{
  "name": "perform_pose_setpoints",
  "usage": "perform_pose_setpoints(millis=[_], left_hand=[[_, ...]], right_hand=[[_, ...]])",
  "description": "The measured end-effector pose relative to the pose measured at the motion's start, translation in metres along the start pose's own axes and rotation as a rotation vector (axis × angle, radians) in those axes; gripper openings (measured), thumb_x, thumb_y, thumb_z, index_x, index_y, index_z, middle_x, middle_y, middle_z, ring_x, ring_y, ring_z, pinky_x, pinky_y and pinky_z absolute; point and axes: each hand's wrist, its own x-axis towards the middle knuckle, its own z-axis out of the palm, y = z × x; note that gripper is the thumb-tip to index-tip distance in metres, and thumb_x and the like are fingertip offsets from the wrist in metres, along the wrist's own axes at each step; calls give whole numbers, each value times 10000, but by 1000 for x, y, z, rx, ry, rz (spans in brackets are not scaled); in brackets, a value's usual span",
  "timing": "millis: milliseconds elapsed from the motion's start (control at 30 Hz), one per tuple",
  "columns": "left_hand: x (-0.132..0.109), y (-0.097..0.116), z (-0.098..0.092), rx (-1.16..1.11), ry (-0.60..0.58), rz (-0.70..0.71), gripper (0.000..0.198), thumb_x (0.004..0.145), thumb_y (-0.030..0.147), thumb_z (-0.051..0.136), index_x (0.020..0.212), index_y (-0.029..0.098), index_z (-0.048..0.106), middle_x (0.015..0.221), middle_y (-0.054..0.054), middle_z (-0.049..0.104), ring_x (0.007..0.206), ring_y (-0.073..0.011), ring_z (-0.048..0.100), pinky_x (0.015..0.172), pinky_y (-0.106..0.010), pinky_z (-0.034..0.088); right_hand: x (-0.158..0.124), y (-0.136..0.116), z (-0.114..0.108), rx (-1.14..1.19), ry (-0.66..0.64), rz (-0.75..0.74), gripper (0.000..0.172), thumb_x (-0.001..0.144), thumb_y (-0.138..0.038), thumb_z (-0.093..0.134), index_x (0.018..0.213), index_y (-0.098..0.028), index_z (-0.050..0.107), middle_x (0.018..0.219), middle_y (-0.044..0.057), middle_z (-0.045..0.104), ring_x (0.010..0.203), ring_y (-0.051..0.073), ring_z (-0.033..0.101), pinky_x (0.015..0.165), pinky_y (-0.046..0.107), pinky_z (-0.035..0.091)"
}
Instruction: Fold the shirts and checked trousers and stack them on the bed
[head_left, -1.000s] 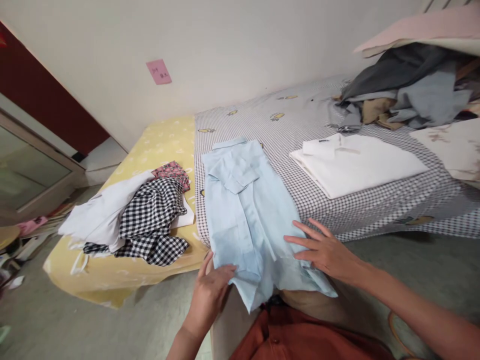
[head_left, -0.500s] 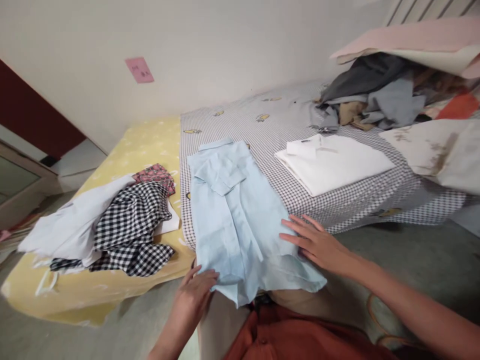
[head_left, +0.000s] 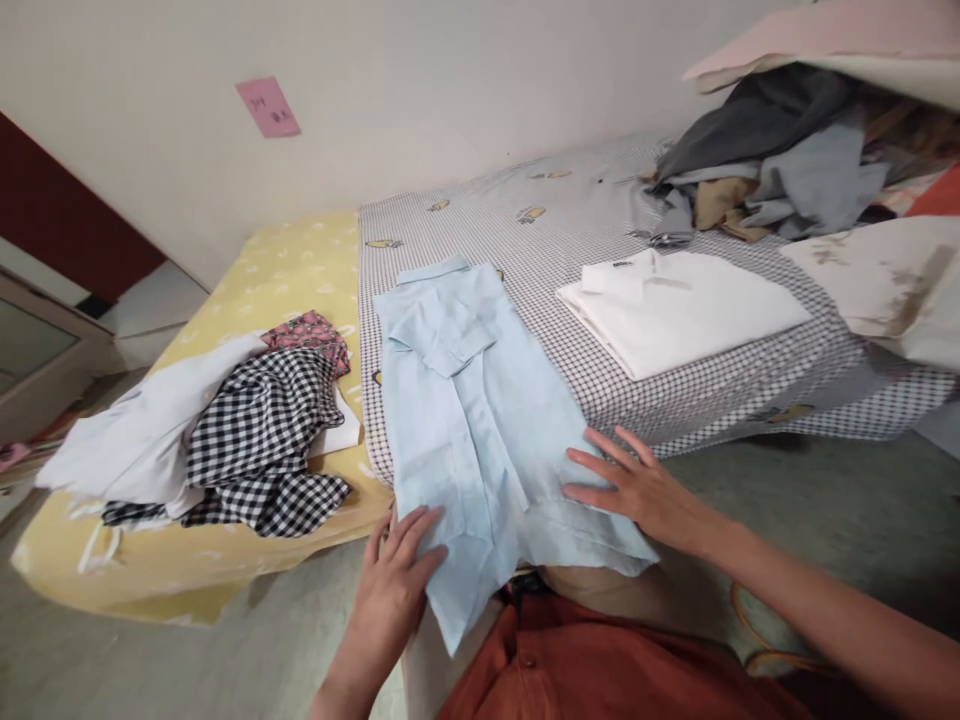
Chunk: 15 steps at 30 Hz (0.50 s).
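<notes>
A light blue shirt (head_left: 517,400) lies lengthwise over the bed edge, collar toward the wall, its sides and sleeves turned inward. Its lower end rests across my lap. My left hand (head_left: 394,570) touches the shirt's lower left edge, fingers slightly bent and apart. On the lower right side of the shirt, my right hand (head_left: 641,495) lies with its fingers spread. To the right is a folded white shirt (head_left: 690,310) with its collar up.
A pile with a black-and-white checked garment (head_left: 259,430) and a white garment (head_left: 142,440) lies on the yellow sheet (head_left: 292,250) at left. Grey and brown clothes (head_left: 795,160) are heaped at the back right beside a pale floral cloth (head_left: 862,280). A pink note (head_left: 268,107) is on the wall.
My left hand has moved up slightly along the shirt's edge. The shirt's lower left corner now hangs further down as a point. The right hand stays spread on the cloth.
</notes>
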Motion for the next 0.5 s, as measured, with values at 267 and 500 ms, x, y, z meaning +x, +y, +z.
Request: perform_pose_setpoints(millis=[267,500], left_hand=[[15,-2,-6,13,93,142,231,941,91,546,853,251,688,1415,-5,677,1473,-219,462,1322,-520,32],[39,-41,-15,-675,114,-235,290,813,139,654,1029,267,799,1021,-44,826,931,-229,789,998,-392,602]], right_hand=[[22,-2,-12,137,0,-126,377,977,-30,465,955,-274,751,1475,-17,621,1549,268,290,1253,667,177],[60,26,-22,673,-207,45,238,969,-241,545,998,-259,780,1133,62,796,1204,257,692,1231,577,300]])
